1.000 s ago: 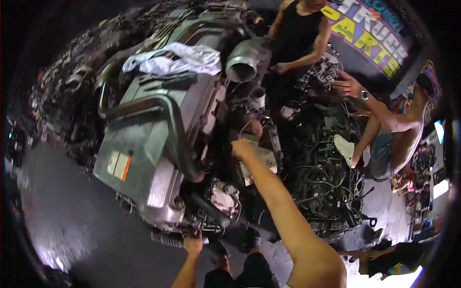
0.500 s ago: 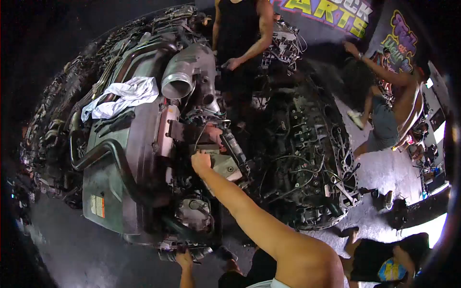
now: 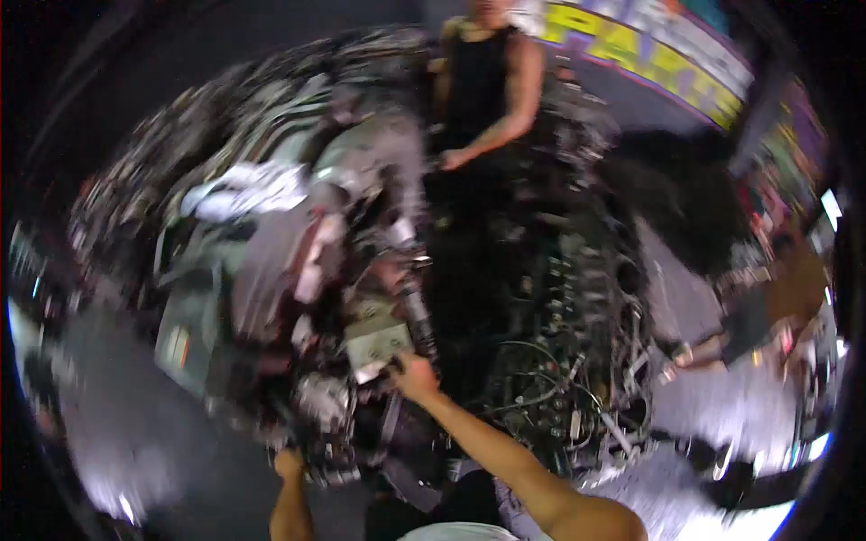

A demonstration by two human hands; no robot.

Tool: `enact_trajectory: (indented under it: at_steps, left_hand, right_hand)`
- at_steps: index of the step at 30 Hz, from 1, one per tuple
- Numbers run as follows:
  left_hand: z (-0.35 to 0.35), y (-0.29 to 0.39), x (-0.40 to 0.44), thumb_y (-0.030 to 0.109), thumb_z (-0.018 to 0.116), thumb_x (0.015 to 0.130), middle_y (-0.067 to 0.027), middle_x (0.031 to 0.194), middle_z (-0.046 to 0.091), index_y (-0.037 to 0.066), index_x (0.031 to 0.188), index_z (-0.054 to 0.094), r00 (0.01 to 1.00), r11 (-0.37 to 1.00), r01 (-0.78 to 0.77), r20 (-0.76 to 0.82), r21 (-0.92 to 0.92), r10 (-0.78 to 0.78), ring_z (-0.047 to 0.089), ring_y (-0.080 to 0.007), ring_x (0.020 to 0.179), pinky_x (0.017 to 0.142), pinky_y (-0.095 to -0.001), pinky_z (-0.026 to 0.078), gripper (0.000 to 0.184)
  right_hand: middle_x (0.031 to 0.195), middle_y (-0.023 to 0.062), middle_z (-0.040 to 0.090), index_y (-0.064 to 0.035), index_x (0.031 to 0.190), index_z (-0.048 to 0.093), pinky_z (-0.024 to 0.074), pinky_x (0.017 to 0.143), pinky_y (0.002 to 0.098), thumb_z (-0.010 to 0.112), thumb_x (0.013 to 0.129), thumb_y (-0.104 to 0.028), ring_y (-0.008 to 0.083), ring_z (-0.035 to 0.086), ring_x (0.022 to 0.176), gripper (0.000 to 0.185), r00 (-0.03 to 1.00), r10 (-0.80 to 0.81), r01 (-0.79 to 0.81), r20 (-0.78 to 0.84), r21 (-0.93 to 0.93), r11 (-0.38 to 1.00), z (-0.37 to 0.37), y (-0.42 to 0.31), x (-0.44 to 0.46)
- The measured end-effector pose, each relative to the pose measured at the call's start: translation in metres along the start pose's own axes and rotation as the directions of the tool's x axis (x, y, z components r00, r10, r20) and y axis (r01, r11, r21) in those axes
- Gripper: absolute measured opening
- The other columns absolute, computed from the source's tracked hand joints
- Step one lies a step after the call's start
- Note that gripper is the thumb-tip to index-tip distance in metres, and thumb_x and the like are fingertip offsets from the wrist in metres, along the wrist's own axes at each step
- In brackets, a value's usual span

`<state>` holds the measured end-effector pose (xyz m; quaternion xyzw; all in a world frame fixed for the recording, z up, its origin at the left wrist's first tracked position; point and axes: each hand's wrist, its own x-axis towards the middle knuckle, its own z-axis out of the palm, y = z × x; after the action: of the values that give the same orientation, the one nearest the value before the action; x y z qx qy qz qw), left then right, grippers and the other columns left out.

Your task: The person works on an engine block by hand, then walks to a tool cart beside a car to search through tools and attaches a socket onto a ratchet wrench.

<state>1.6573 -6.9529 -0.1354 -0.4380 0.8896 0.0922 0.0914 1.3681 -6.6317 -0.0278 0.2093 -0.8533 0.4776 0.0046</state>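
Observation:
A large engine [image 3: 271, 275] with a wide grey cover lies in front of me, smeared by motion. My right hand [image 3: 417, 377] is at the lower right corner of a pale box-shaped metal part [image 3: 377, 350] on the engine's side, its fingers curled against that corner. Down at the engine's near end, my left hand [image 3: 289, 464] is closed; what its fingers grip is hidden. A white cloth [image 3: 248, 191] is draped over the top of the engine, beside a silver elbow-shaped duct [image 3: 356, 158].
A second engine [image 3: 564, 343] with loose wires stands at right. Another person [image 3: 483, 90] in a black top stands beyond the engines, a hand near the duct. More engine parts [image 3: 171, 144] are piled at far left. Another blurred person [image 3: 767, 298] is at right.
My right hand has shifted from the upper left edge of the metal part to its lower right corner. My left hand appears further left. The view has turned and blurred.

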Motion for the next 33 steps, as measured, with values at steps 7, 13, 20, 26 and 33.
enact_trajectory:
  at_steps: [7, 13, 20, 26, 33]
  left_hand:
    - [-0.019, 0.025, -0.013, 0.048, 0.063, 0.079, -0.0178, 0.099, 0.069, 0.003, 0.098, 0.068, 0.961, 0.96, 0.276, -0.007, 0.041, -0.276, 0.066, -0.0326, 0.095, 0.088, -0.0444, 0.047, 0.049]
    - [0.009, -0.019, 0.018, 0.041, 0.065, 0.072, -0.0138, 0.08, 0.069, 0.011, 0.077, 0.072, 0.99, 0.99, 0.14, -0.007, -0.009, -0.14, 0.066, -0.035, 0.082, 0.074, -0.0481, 0.049, 0.031]
    - [-0.007, -0.081, 0.042, 0.038, 0.067, 0.07, -0.0159, 0.07, 0.064, 0.005, 0.082, 0.069, 0.896, 0.976, -0.045, -0.44, -0.213, -0.054, 0.062, -0.0367, 0.074, 0.069, -0.0496, 0.048, 0.035]
    - [-0.033, -0.101, 0.027, 0.052, 0.058, 0.082, -0.0187, 0.1, 0.067, 0.02, 0.105, 0.071, 0.98, 0.899, 0.198, 0.11, -0.39, -0.168, 0.061, -0.0378, 0.096, 0.083, -0.0466, 0.048, 0.041]
    - [-0.032, -0.078, 0.034, 0.043, 0.069, 0.076, -0.0153, 0.079, 0.066, 0.009, 0.081, 0.071, 0.984, 0.818, -0.034, -0.16, -0.574, -0.071, 0.063, -0.0347, 0.076, 0.069, -0.0447, 0.049, 0.034]
  right_hand:
    - [0.088, 0.016, 0.064, 0.001, 0.093, 0.065, 0.0507, 0.072, 0.0369, 0.071, 0.076, -0.007, 0.0313, 0.066, 0.079, 0.02, 0.99, -0.134, 0.137, -0.032, 0.125, 0.983, -0.016, -0.004, 0.025]
    - [0.09, 0.0178, 0.067, 0.0009, 0.093, 0.065, 0.0503, 0.075, 0.0362, 0.071, 0.074, -0.007, 0.032, 0.065, 0.084, 0.021, 0.916, -0.38, 0.393, -0.13, 0.099, 0.914, 0.026, -0.088, 0.115]
    - [0.106, 0.0172, 0.064, -0.0059, 0.104, 0.064, 0.0497, 0.083, 0.0401, 0.069, 0.075, -0.009, 0.0353, 0.062, 0.097, 0.029, 0.701, -0.712, 0.712, 0.039, -0.088, 0.697, 0.105, -0.256, 0.265]
    - [0.122, 0.0161, 0.06, -0.0052, 0.114, 0.065, 0.0441, 0.1, 0.039, 0.053, 0.079, -0.001, 0.0315, 0.057, 0.114, 0.037, 0.445, -0.881, 0.868, 0.164, -0.321, 0.379, 0.209, -0.196, 0.359]
    - [0.122, 0.0166, 0.059, -0.0067, 0.124, 0.059, 0.0466, 0.094, 0.0383, 0.061, 0.081, -0.01, 0.0346, 0.057, 0.111, 0.043, 0.443, -0.878, 0.871, 0.184, -0.32, 0.372, 0.202, -0.233, 0.335]
